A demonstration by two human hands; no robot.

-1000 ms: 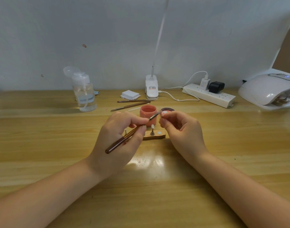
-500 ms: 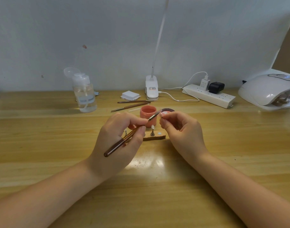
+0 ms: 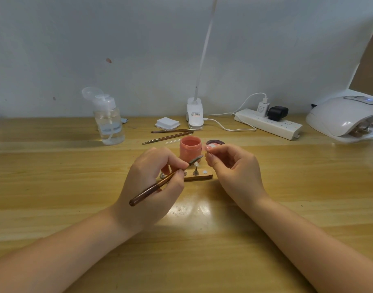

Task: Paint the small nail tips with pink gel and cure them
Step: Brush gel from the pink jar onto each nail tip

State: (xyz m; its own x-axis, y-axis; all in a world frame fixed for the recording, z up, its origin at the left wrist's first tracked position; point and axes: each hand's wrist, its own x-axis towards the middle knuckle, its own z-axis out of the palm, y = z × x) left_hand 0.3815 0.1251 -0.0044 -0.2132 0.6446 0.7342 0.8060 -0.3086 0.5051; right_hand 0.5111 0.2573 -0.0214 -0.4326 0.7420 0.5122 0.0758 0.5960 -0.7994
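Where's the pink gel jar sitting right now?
In the head view the pink gel jar stands open on the table at centre, just behind the wooden stand, between the two hands, with its lid lying to its right.

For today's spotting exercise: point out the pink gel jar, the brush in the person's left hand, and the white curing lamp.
pink gel jar point(image 3: 190, 152), head view, on its front wall.
brush point(image 3: 154, 188), head view, on the brown handle below the fingers.
left hand point(image 3: 151, 182), head view, on its back.
white curing lamp point(image 3: 340, 117), head view, on its domed top.
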